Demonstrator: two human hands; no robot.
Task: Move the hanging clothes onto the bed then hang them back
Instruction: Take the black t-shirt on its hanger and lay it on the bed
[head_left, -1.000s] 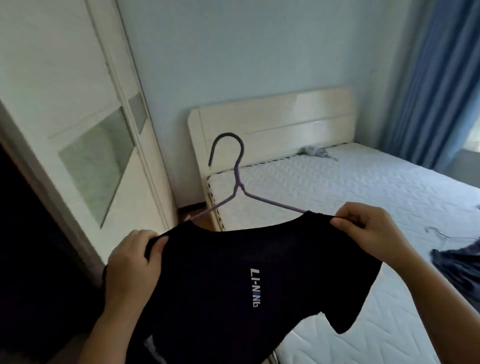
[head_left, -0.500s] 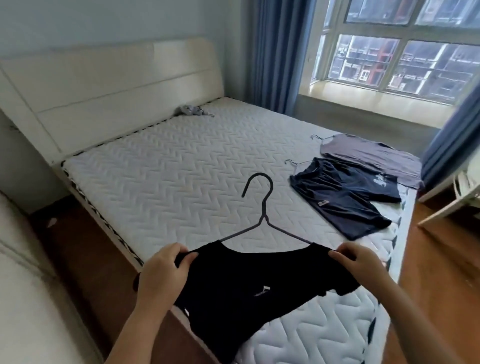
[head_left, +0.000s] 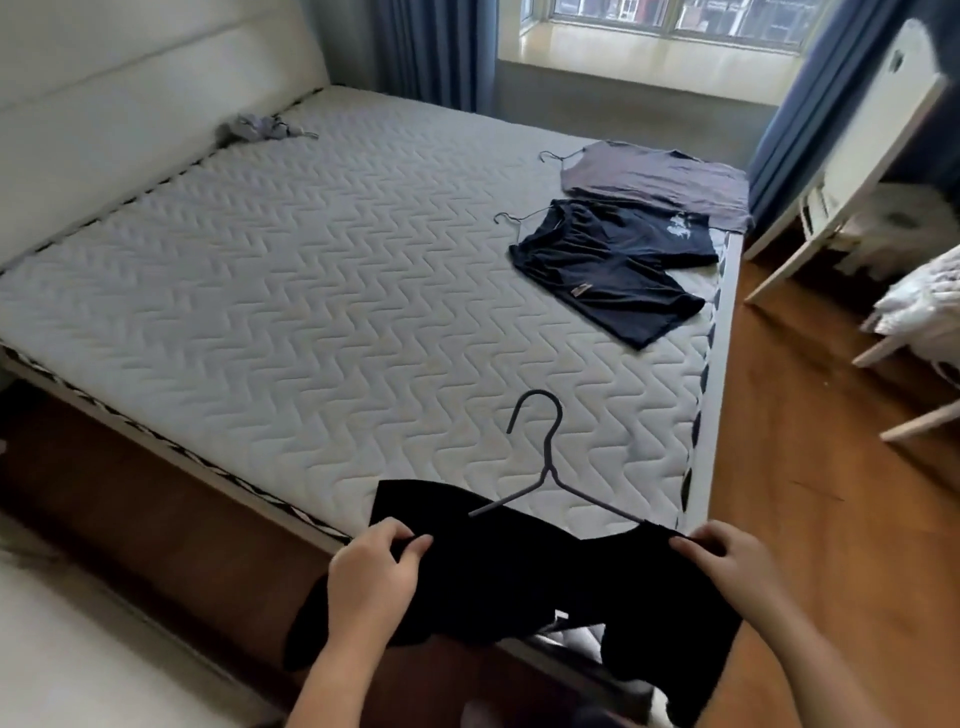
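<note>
Fingers (head_left: 415, 543) of both my hands pinch the shoulders of a black T-shirt (head_left: 519, 582), left hand (head_left: 371, 571) on one shoulder and right hand (head_left: 727, 561) on the other, holding it on its dark hanger (head_left: 545, 457) over the near corner of the bed. The hanger's hook points out across the quilted white mattress (head_left: 311, 270). The shirt's lower part hangs past the bed's edge toward the floor, and I cannot tell whether its top edge touches the mattress.

By the mattress's right edge, two more shirts lie flat on wire hangers: a navy T-shirt (head_left: 613, 265) and, just beyond and touching it, a grey T-shirt (head_left: 654, 182). A small crumpled grey cloth (head_left: 254, 127) sits against the pale headboard (head_left: 130, 104). Blue curtains (head_left: 431, 47) frame a bright window (head_left: 649, 15) behind the bed. Wooden floor (head_left: 805, 493) runs along the right, where white furniture (head_left: 857, 171) stands, too blurred to name.
</note>
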